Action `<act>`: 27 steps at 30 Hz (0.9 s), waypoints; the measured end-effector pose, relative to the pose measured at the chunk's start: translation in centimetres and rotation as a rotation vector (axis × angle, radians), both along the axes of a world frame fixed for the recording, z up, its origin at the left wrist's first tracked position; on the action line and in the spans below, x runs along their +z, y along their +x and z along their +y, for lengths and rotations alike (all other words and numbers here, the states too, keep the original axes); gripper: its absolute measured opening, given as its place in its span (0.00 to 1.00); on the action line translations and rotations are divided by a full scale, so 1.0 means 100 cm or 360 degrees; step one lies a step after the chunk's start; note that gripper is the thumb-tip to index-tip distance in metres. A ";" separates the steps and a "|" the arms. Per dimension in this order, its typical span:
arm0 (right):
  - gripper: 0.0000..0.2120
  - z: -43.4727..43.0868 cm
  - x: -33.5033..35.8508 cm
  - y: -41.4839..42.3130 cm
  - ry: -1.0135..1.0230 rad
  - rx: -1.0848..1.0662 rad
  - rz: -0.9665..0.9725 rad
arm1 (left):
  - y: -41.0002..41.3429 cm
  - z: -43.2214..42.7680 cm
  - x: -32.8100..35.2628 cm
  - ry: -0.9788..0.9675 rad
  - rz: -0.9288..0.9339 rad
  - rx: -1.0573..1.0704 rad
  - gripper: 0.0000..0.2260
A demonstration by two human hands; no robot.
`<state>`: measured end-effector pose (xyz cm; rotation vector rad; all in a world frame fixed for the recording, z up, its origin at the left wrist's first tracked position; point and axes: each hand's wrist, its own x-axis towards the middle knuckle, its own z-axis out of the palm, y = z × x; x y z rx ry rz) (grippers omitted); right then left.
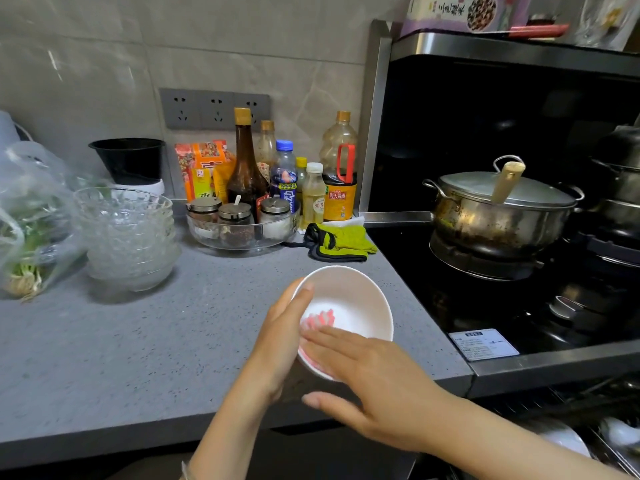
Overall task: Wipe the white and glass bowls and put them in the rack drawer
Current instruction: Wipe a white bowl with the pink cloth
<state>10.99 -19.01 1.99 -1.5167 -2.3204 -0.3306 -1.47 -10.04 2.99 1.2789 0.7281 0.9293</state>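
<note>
Left hand: grips the white bowl from its left side, thumb laid over the rim, the other fingers hidden behind the wall.
Right hand: released, fingers straight and flat, reaching into the bowl from the near side and pressing on a cloth; the thumb sticks out below the bowl, holding nothing.
White bowl: tilted toward the person, held over the near edge of the tabletop; I cannot tell whether it touches the surface.
Cloth: pink and white stripes, inside the bowl under and just beyond the right fingertips.
Glass bowls: one nested stack, upright on the tabletop, well to the left of the left hand and farther back.
Rack drawer: wire rack low on the right, under the right forearm, with white crockery in it; blurred.
Plastic bag of greens: left of the glass stack, touching it.
Clear tray of lidded spice jars: beyond the hands, near the wall, sauce and oil bottles standing behind it.
Green oven gloves: lying flat straight beyond the white bowl, beside the tray.
Steel pot with lid: on the black hob, beyond and to the right of the right hand.
</note>
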 end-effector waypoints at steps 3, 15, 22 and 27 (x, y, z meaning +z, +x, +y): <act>0.33 0.011 -0.002 0.001 0.0142 -0.0107 -0.0182 | 0.001 -0.002 0.001 -0.0017 -0.0023 -0.0031 0.14; 0.17 0.010 -0.004 -0.010 0.0420 -0.0089 0.0081 | -0.003 -0.004 0.005 0.0251 -0.0078 0.0239 0.11; 0.36 0.023 0.003 -0.002 0.0352 -0.0334 -0.0375 | -0.007 -0.006 0.004 0.0152 -0.0088 0.0116 0.11; 0.20 0.027 0.010 -0.006 0.0532 -0.0448 -0.0438 | -0.011 -0.004 0.009 0.0136 -0.0120 0.0233 0.12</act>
